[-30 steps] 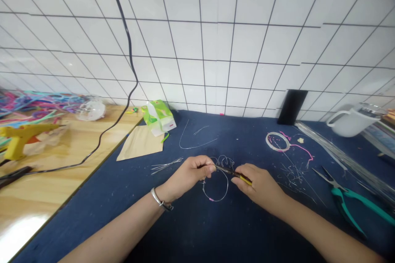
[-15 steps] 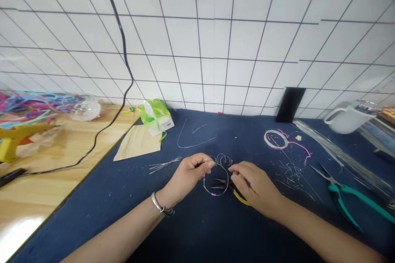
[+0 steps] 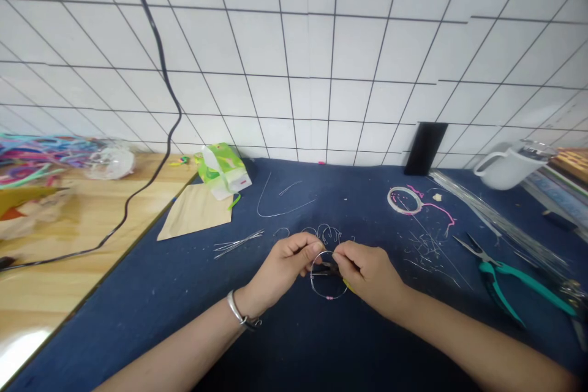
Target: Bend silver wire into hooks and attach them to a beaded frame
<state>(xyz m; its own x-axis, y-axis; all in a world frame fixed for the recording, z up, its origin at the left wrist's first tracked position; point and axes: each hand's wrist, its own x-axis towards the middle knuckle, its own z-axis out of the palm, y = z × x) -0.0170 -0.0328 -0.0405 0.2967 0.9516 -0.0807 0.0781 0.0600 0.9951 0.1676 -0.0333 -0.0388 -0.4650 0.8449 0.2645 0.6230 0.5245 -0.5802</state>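
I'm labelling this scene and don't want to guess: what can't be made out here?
In the head view:
Wire ends near the top of the beaded wire ring: covered by the fingers of the left hand and right hand.
Handles of the pliers: mostly hidden by the right hand.
Yellow tool: cut off by the left edge, blurred.
Print on the green packet: too small.

Thin silvery wire ring [image 3: 313,285], upper rim pinched, pink beads [image 3: 329,298] lowest, yellow-handled pliers [image 3: 332,269] behind

One beaded wire hoop [image 3: 329,298], two pliers [image 3: 498,269], one mug [image 3: 504,169]
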